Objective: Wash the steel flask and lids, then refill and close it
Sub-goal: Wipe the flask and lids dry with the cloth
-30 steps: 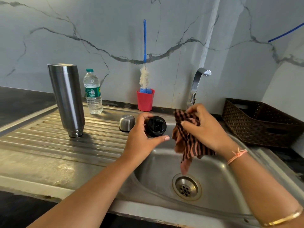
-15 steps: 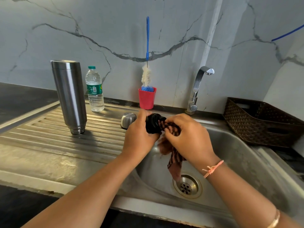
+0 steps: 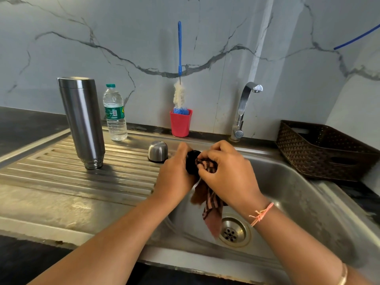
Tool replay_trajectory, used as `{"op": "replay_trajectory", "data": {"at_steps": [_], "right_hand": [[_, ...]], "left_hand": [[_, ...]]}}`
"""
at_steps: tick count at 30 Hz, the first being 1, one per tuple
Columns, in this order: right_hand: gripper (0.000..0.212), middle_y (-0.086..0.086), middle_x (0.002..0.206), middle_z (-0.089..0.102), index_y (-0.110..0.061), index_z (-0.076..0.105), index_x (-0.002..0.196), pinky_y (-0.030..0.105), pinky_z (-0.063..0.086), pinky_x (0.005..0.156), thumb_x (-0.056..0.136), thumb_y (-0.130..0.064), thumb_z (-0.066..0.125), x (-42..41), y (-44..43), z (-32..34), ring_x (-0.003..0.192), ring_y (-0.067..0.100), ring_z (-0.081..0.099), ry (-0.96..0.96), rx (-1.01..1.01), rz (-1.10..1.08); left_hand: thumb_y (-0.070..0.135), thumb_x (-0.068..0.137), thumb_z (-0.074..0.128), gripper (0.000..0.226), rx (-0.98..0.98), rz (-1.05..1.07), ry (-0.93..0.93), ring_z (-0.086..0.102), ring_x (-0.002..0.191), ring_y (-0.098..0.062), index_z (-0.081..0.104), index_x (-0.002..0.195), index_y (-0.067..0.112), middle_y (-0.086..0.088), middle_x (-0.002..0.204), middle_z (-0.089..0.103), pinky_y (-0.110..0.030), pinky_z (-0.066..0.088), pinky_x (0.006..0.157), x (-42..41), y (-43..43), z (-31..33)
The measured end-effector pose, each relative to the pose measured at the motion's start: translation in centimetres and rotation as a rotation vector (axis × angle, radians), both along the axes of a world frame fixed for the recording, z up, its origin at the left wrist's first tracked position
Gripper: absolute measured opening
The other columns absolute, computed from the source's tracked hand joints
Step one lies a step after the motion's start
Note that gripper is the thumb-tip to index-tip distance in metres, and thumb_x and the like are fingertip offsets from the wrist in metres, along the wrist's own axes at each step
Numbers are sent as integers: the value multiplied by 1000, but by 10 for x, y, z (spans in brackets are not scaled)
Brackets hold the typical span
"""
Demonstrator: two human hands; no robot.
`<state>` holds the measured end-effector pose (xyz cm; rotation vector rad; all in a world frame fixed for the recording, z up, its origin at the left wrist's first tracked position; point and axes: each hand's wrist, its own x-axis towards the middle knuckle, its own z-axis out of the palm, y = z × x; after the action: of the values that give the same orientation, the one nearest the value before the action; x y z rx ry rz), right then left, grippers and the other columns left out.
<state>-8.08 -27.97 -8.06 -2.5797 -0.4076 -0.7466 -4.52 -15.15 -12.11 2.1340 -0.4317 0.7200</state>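
Currently left hand point(image 3: 174, 178) holds the black lid point(image 3: 191, 161), right hand point(image 3: 231, 177) pinches striped cloth point(image 3: 209, 204) against it; red cup point(image 3: 180, 125) holds a brush point(image 3: 179, 95).

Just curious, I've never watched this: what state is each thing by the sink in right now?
Steel flask: upside down, uncapped, on the drainboard.
Steel cap: standing dome up.
Black lid: held by left hand; right hand presses cloth on it.
Water bottle: upright, capped.
Tap: not running.
Brush: standing in red cup.
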Motion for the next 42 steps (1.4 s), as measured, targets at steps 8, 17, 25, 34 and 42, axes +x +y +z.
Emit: {"op": "replay_trajectory", "data": {"at_steps": [8,17,25,34,42], "right_hand": [[20,-4,105,60,-26,67,102,35,50,84,83,-28,63,7,-4,12,95,15,58,164,93,-11],[11,-6,91,65,-23,68,91,23,50,74,80,-23,68,15,-19,5,85,10,60,308,260,9],[6,1,87,70,-21,68,82,33,54,81,78,-17,71,25,-47,8,88,20,66,339,801,-49],[14,-6,92,71,-18,72,96,14,49,80,82,-16,70,4,-14,8,88,6,66,463,473,307],[35,-8,116,55,-23,60,120,1,37,87,85,-21,66,14,-8,-4,98,-5,51,27,411,131]], "left_hand": [[18,77,75,36,-61,67,23,53,66,-8,46,98,15,17,71,48,-13,39,49,-2,-2,-1],[14,74,78,37,-24,73,-54,52,68,-6,50,98,15,19,73,49,-8,40,52,3,-2,-4],[2,73,78,48,-47,74,-198,52,86,-8,54,114,6,16,91,43,-7,39,68,3,4,-2],[10,70,80,49,-573,-30,228,60,97,-19,43,100,24,6,96,59,-18,44,73,21,6,-9],[38,86,54,43,-1043,-613,727,67,100,-19,59,120,12,-10,112,69,-30,55,83,6,-4,3]]}}
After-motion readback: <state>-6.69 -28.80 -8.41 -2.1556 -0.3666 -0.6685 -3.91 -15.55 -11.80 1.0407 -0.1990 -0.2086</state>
